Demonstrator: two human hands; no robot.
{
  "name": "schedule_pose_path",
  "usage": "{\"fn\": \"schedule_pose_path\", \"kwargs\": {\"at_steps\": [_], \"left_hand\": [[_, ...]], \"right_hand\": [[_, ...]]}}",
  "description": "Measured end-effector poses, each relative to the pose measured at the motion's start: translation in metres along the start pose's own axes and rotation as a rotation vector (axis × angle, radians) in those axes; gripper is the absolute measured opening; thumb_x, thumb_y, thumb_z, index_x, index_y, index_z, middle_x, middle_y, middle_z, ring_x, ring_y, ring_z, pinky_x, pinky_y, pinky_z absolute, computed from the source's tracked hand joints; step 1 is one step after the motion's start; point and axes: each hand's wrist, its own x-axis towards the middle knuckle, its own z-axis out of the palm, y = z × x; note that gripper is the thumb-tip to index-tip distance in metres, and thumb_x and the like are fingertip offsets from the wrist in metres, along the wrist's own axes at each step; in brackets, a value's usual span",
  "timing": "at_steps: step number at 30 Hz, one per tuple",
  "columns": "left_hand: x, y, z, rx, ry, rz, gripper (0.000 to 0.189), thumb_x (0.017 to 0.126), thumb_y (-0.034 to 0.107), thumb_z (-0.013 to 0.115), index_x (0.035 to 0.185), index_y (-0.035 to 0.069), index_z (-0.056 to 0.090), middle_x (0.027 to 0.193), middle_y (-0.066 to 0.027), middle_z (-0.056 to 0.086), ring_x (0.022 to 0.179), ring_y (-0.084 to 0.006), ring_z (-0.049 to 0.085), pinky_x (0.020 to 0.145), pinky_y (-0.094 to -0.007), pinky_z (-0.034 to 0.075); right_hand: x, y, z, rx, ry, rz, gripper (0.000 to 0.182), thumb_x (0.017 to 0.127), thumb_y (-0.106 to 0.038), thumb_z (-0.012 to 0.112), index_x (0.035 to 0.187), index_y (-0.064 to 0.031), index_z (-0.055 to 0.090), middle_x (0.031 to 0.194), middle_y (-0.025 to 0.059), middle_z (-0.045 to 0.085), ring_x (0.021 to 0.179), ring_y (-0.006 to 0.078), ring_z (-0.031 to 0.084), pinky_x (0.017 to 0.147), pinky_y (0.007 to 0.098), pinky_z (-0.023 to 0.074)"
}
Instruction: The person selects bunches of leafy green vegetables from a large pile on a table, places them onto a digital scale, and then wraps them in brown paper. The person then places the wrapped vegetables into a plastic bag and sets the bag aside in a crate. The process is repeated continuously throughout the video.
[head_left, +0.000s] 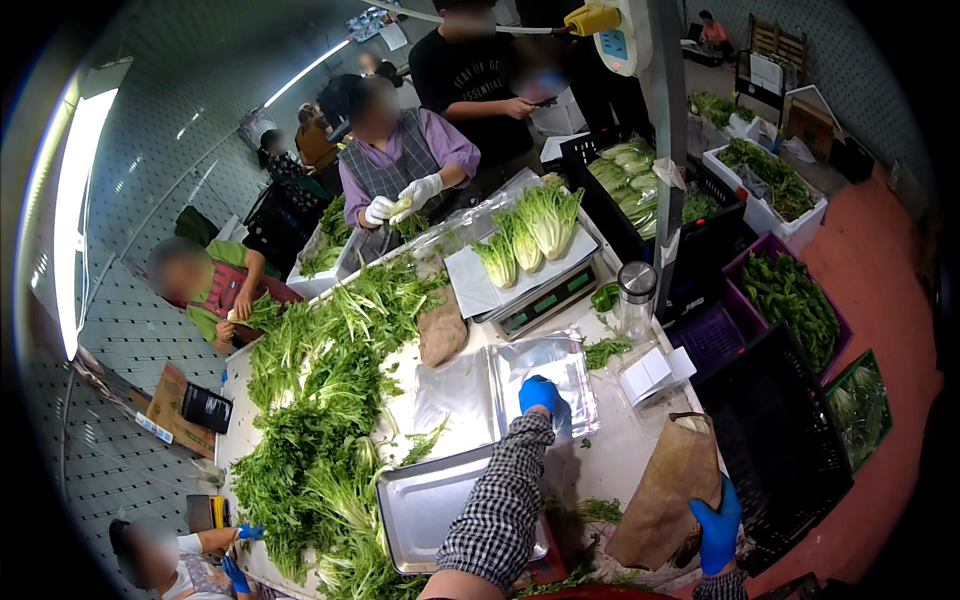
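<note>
My left hand (540, 395), in a blue glove, reaches down onto a stack of clear plastic bags (577, 375); its fingertips are hidden, so I cannot tell whether it pinches one. At lower right, my blue-gloved right hand (718, 525) grips the side of a brown wrapped bundle (664, 491), where something pale shows at the top opening. A metal tray (427, 510) lies under my left forearm. Beyond the bags, pale-stemmed leafy bunches (529, 240) stand on paper on a digital scale (551, 296). Loose leafy greens (322, 427) are heaped along the table's left side.
A brown cloth (442, 334) lies beside the scale. To its right stand a glass jar (637, 300) and white cards (652, 375). A metal post (670, 150) rises behind the jar. Black crates (780, 442) border the right edge. Co-workers (405, 165) handle greens across the table and at left.
</note>
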Motion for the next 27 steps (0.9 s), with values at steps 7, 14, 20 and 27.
{"fn": "schedule_pose_path", "kwargs": {"at_steps": [7,14,20,27], "left_hand": [[0.043,0.016,-0.092,-0.867,0.299,-0.091,0.011,0.080,0.007,0.061,0.076,-0.001,0.069,0.073,-0.0103,0.069,0.061,-0.0227,0.061,0.060,-0.0366,0.048],[-0.003,0.075,-0.262,-1.033,0.488,0.219,0.013,0.089,0.010,0.062,0.083,0.001,0.067,0.070,-0.0035,0.060,0.062,-0.0146,0.053,0.063,-0.0305,0.044],[-0.052,0.060,-0.321,-0.760,0.135,0.170,0.016,0.084,0.010,0.066,0.093,0.001,0.075,0.086,-0.0120,0.075,0.077,-0.0186,0.069,0.073,-0.0309,0.052],[-0.146,0.085,-0.339,-0.363,0.352,0.497,0.012,0.088,0.014,0.069,0.088,0.002,0.072,0.088,-0.0153,0.069,0.080,-0.0284,0.070,0.073,-0.0370,0.054]], "right_hand": [[-0.011,-0.007,0.004,0.010,-0.002,-0.010,0.057,0.083,0.000,0.064,0.138,0.0042,0.051,0.129,0.0102,0.061,0.118,0.0208,0.058,0.103,0.0335,0.0447],[-0.029,-0.021,0.015,0.047,-0.042,-0.018,0.059,0.083,-0.004,0.072,0.138,0.0048,0.051,0.129,0.0116,0.061,0.116,0.0219,0.058,0.101,0.0339,0.0453],[-0.052,-0.030,0.027,0.052,-0.089,-0.071,0.060,0.084,-0.006,0.071,0.139,0.0048,0.050,0.129,0.0128,0.061,0.117,0.0233,0.057,0.102,0.0350,0.0448],[-0.076,-0.045,0.039,0.032,-0.186,-0.168,0.063,0.081,-0.006,0.075,0.139,0.0045,0.051,0.130,0.0148,0.062,0.119,0.0228,0.058,0.102,0.0352,0.0462]]}}
